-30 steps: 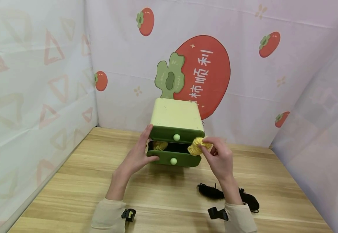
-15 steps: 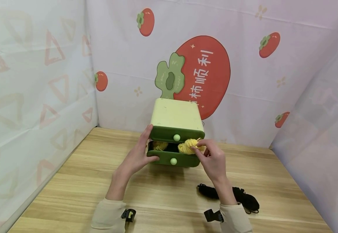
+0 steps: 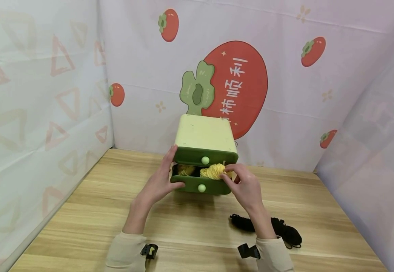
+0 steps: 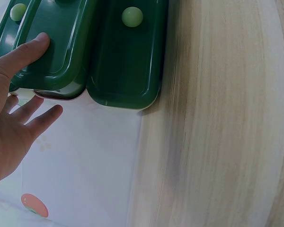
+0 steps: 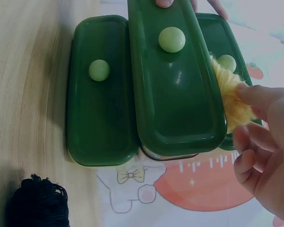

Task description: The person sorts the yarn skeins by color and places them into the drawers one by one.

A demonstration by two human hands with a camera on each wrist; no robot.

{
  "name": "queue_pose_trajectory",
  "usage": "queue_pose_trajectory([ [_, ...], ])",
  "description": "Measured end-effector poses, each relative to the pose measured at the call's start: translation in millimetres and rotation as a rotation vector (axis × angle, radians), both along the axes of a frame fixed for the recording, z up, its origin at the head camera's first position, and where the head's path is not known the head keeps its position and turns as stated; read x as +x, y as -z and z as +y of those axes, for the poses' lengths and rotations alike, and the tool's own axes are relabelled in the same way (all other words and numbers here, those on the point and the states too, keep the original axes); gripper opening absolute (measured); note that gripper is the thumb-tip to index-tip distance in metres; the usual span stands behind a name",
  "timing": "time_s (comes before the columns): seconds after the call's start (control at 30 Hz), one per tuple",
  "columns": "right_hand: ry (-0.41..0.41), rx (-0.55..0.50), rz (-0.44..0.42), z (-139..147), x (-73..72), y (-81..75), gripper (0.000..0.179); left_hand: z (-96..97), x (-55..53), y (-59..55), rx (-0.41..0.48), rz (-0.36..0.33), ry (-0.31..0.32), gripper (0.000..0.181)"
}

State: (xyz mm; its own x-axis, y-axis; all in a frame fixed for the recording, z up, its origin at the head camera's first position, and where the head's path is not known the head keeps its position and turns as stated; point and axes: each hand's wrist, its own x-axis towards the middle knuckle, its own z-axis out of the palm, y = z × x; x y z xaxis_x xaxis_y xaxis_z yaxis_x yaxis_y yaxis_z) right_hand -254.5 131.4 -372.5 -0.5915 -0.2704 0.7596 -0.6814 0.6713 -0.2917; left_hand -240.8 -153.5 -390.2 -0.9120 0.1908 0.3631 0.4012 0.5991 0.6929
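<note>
In the drawer (image 3: 215, 188), head view only: second yellow skein (image 3: 186, 170).

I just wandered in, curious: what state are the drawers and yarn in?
Green rounded top drawer: shut.
Green rounded middle drawer: pulled out.
Green rounded bottom drawer: shut.
Yellow bunched yarn skein: pinched by the right fingers.
Second yellow yarn skein: inside the middle drawer.
Long black yarn skein: lying on the wooden table.

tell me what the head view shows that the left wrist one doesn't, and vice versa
Only the head view shows the right hand pinching yellow yarn, another yellow bundle, and the black yarn. Only the left wrist view shows the bottom drawer front. Both show the left hand, top drawer, open middle drawer and table.
</note>
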Motion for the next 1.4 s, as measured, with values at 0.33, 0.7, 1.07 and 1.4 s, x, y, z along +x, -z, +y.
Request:
queue_pose_trajectory([
  [0.33, 0.061, 0.125, -0.155, -1.5, 4.2, 0.8, 0.016, -1.0, -0.7, 2.3, -0.002, 0.013, 0.008, 0.125],
  [0.7, 0.002, 0.076, -0.058, -3.6, 3.9, 1.7, 0.009, -0.4, -2.1, 2.4, 0.000, 0.004, 0.007, 0.124],
  [1.07, -0.214, 0.209, 0.035, -12.7, 6.4, 3.9, 0.013, -0.2, -2.1, 2.6, 0.001, 0.009, 0.008, 0.125],
  [1.4, -0.239, 0.309, -0.047, -26.3, 9.6, 11.9, 0.015, -0.6, -2.3, 1.8, 0.003, 0.014, 0.005, 0.125],
])
